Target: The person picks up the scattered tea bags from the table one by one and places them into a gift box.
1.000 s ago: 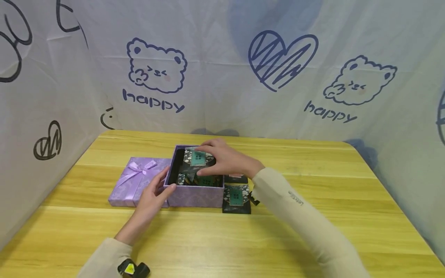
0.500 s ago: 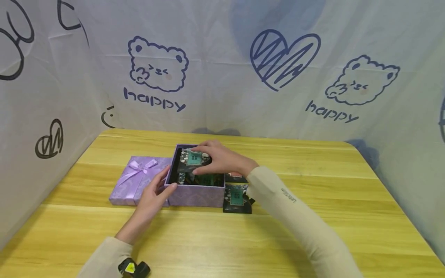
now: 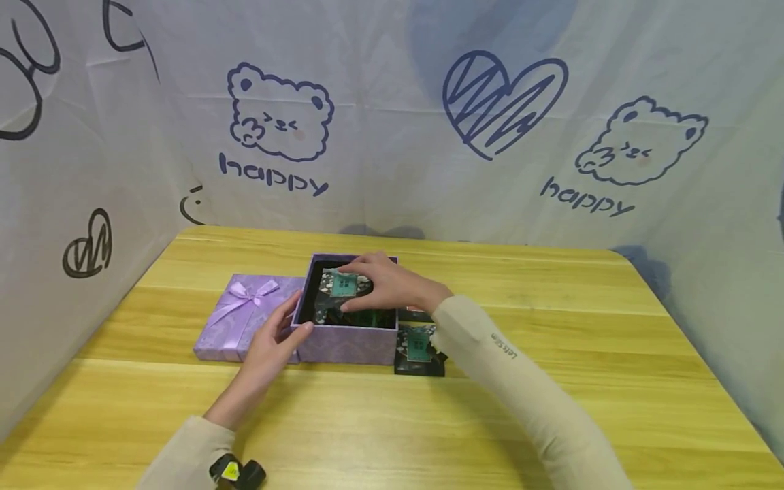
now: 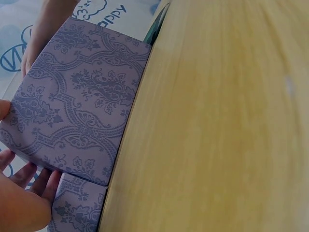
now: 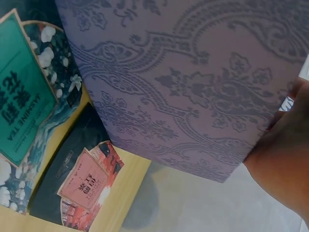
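Note:
A purple patterned gift box (image 3: pixel 346 346) stands uncovered on the table. My left hand (image 3: pixel 269 340) grips its front left corner, thumb at the front rim and fingers along the left side. Inside the box, my right hand (image 3: pixel 395 284) pinches a dark tea packet (image 3: pixel 344 284) with a green label between thumb and fingers. More packets lie under it, partly hidden by the hand. Right of the box lie a green-labelled jasmine tea packet (image 5: pixel 26 92) and, behind it, a pink-labelled packet (image 5: pixel 83 179).
The box's purple lid (image 3: pixel 223 330), with a ribbon bow (image 3: pixel 248 294), lies against the box's left side. Wooden table (image 3: pixel 551 327) extends to the right and front. White cloth (image 3: pixel 392 170) with drawings hangs around the back and sides.
The green-labelled packet in my right hand has shifted slightly left, then lower into the box. My left hand has stayed at the box corner.

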### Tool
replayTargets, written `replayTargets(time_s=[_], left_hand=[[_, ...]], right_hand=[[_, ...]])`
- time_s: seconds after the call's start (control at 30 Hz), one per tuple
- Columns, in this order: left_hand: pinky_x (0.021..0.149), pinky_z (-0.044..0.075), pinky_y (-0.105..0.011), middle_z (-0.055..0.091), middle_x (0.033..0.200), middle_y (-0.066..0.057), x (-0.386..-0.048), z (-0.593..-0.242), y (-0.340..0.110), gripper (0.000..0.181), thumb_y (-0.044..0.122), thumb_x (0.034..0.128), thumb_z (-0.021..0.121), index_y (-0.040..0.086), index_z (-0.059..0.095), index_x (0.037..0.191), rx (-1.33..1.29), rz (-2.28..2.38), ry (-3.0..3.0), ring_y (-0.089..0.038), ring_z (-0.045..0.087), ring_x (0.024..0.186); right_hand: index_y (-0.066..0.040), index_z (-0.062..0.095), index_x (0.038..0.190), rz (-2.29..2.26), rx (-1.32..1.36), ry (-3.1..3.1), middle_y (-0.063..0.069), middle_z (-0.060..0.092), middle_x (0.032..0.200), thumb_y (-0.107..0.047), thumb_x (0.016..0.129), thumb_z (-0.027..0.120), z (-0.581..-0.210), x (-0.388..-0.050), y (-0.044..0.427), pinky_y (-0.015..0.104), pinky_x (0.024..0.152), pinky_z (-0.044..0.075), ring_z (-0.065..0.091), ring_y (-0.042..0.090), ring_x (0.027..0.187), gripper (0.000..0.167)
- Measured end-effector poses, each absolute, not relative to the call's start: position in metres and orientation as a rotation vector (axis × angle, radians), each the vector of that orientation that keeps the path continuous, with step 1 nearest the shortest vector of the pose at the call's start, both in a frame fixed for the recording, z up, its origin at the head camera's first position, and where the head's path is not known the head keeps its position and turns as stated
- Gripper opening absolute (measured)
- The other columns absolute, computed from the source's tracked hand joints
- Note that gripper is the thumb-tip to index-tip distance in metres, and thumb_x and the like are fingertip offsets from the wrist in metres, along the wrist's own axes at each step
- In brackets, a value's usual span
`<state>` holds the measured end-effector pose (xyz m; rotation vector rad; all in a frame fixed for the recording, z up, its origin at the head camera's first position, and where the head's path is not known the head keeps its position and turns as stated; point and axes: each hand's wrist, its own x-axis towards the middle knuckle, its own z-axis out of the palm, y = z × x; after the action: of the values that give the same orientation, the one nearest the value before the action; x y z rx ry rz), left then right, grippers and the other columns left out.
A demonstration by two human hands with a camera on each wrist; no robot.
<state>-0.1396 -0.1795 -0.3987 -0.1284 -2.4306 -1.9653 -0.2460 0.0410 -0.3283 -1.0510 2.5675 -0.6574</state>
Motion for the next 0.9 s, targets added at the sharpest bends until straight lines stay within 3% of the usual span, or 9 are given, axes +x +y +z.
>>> replayTargets(time_s=[0.9], left_hand=[[0.101, 0.037, -0.048, 0.039, 0.146, -0.024, -0.1392, -0.3983, -0.1791, 0.063, 0.016, 0.0979, 0.058, 0.009, 0.028, 0.153, -0.135, -1.942, -2.440, -0.038, 0.045, 0.125]], right_hand=[[-0.018, 0.044, 0.146, -0.347, -1.176, 2.704, 0.010, 0.039, 0.148, -0.050, 0.089, 0.064, -0.3371, -0.2414, 0.0362, 0.046, 0.108, 0.029, 0.032, 0.028, 0.135, 0.068]])
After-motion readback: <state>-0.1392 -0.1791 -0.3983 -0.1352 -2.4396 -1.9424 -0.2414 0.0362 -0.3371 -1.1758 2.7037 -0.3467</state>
